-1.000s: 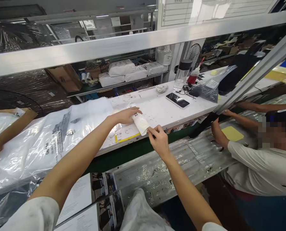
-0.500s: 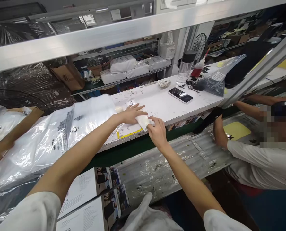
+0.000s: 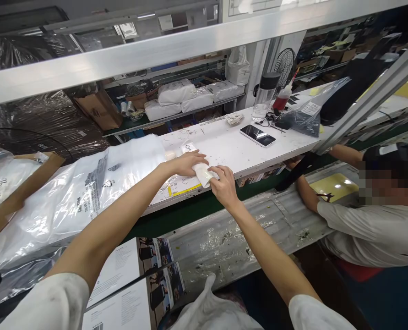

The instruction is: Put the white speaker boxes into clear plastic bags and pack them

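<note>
A soft white folded wad (image 3: 203, 175), cloth or paper, lies at the front edge of the white worktop between my hands. My left hand (image 3: 187, 163) lies over its far left end, fingers bent down around it. At its near right end, my right hand (image 3: 225, 184) pinches it between thumb and fingers. Just behind my left hand sits a small white piece with handwriting (image 3: 189, 147), partly covered. A pale rounded object (image 3: 170, 156) is beside it, next to the stacked plastic bags (image 3: 131, 160).
A phone (image 3: 258, 135), a clear bottle (image 3: 266, 96), a red-liquid squeeze bottle (image 3: 282, 97) and a plastic bag of dark items (image 3: 307, 114) stand farther right. A metal bar (image 3: 176, 42) crosses above. Below runs a conveyor (image 3: 220, 243) with printed boxes (image 3: 121, 279); a co-worker (image 3: 372, 224) sits right.
My left hand's fingers have drawn closer together over the white wad, which shifts slightly. My right hand keeps its pinch. The co-worker's arm has reached forward, uncovering more of a yellow sheet.
</note>
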Action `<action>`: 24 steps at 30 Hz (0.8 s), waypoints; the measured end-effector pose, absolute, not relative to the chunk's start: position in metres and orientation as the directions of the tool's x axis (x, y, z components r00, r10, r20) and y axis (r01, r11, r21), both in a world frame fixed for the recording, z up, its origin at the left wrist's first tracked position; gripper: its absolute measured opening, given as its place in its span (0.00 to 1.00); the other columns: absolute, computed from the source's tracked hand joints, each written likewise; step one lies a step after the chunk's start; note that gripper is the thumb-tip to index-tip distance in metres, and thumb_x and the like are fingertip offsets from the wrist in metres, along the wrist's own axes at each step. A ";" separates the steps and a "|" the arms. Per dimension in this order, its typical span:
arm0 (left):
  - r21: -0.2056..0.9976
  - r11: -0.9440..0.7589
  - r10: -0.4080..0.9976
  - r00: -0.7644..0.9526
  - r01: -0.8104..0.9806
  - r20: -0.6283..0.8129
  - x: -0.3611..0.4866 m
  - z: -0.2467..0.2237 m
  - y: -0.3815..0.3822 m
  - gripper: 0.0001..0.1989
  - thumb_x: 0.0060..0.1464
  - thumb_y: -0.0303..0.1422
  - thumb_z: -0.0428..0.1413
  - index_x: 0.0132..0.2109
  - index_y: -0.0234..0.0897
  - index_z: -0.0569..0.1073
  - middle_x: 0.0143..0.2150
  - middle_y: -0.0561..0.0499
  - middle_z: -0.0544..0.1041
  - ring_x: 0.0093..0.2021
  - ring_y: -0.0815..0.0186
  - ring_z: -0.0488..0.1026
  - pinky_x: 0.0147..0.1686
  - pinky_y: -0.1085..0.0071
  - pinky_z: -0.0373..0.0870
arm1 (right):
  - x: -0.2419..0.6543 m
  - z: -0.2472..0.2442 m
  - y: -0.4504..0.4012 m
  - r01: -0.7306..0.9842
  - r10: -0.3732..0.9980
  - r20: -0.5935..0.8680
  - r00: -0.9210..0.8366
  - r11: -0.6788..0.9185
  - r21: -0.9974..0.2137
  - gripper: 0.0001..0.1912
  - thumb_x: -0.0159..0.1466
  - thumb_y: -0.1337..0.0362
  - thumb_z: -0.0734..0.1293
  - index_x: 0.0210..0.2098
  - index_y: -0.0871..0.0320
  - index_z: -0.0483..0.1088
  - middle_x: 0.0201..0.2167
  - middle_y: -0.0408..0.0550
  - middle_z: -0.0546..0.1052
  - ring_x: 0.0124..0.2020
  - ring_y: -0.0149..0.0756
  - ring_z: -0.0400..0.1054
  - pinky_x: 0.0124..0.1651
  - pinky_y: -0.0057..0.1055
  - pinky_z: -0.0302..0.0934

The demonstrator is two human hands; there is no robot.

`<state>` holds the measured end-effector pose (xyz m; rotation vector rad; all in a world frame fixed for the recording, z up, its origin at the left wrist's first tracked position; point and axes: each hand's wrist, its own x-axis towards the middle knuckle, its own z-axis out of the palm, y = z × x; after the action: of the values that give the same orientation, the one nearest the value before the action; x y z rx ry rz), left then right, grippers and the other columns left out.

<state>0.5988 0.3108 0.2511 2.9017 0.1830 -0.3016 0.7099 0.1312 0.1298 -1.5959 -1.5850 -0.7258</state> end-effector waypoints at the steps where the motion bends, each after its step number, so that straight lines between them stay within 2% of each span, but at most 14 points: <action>1: 0.202 -0.969 0.098 0.970 0.144 -0.220 0.599 0.252 0.310 0.26 0.61 0.34 0.59 0.66 0.40 0.74 0.76 0.40 0.65 0.78 0.41 0.53 0.75 0.43 0.53 | 0.711 0.129 0.131 0.990 0.537 0.841 0.065 0.073 -0.123 0.15 0.70 0.74 0.64 0.31 0.53 0.76 0.50 0.51 0.81 0.55 0.46 0.68 0.55 0.46 0.67; 4: 0.210 -0.968 0.084 0.969 0.134 -0.232 0.597 0.255 0.309 0.26 0.62 0.36 0.60 0.66 0.42 0.74 0.76 0.40 0.64 0.78 0.43 0.53 0.74 0.44 0.54 | 0.711 0.125 0.129 0.987 0.497 0.865 0.073 0.088 -0.134 0.16 0.71 0.73 0.64 0.29 0.52 0.74 0.45 0.49 0.82 0.51 0.44 0.70 0.52 0.43 0.66; 9: 0.235 -0.962 0.075 0.964 0.138 -0.257 0.596 0.257 0.308 0.28 0.62 0.40 0.61 0.67 0.44 0.73 0.77 0.39 0.61 0.79 0.44 0.50 0.74 0.44 0.54 | 0.707 0.124 0.121 0.976 0.437 0.893 0.109 0.125 -0.180 0.14 0.70 0.72 0.66 0.29 0.52 0.73 0.45 0.47 0.83 0.47 0.43 0.69 0.49 0.43 0.65; 14: 0.206 -0.972 0.055 0.959 0.116 -0.277 0.602 0.260 0.309 0.28 0.61 0.37 0.62 0.67 0.45 0.73 0.77 0.39 0.62 0.79 0.45 0.53 0.73 0.46 0.56 | 0.708 0.128 0.110 0.935 0.492 0.850 0.189 0.174 -0.308 0.12 0.72 0.71 0.66 0.35 0.49 0.78 0.47 0.47 0.84 0.49 0.45 0.70 0.50 0.45 0.68; 19: 0.187 -0.980 0.022 0.963 0.075 -0.268 0.605 0.259 0.313 0.26 0.60 0.32 0.61 0.65 0.44 0.75 0.75 0.38 0.65 0.78 0.46 0.56 0.72 0.48 0.59 | 0.705 0.120 0.102 0.929 0.431 0.877 0.212 0.190 -0.317 0.11 0.71 0.71 0.68 0.42 0.48 0.80 0.44 0.50 0.83 0.47 0.45 0.70 0.48 0.44 0.71; 24: 0.161 -0.982 0.060 0.965 0.103 -0.254 0.600 0.252 0.307 0.28 0.59 0.31 0.60 0.66 0.43 0.73 0.78 0.39 0.60 0.79 0.41 0.51 0.73 0.42 0.54 | 0.699 0.112 0.104 0.885 0.474 0.834 0.283 0.205 -0.417 0.11 0.71 0.69 0.68 0.41 0.47 0.81 0.45 0.50 0.82 0.47 0.45 0.71 0.49 0.46 0.72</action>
<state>0.6003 0.3066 0.2515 2.9417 0.1226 -0.3731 0.6990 0.1041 0.1125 -1.4315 -1.3516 -0.4629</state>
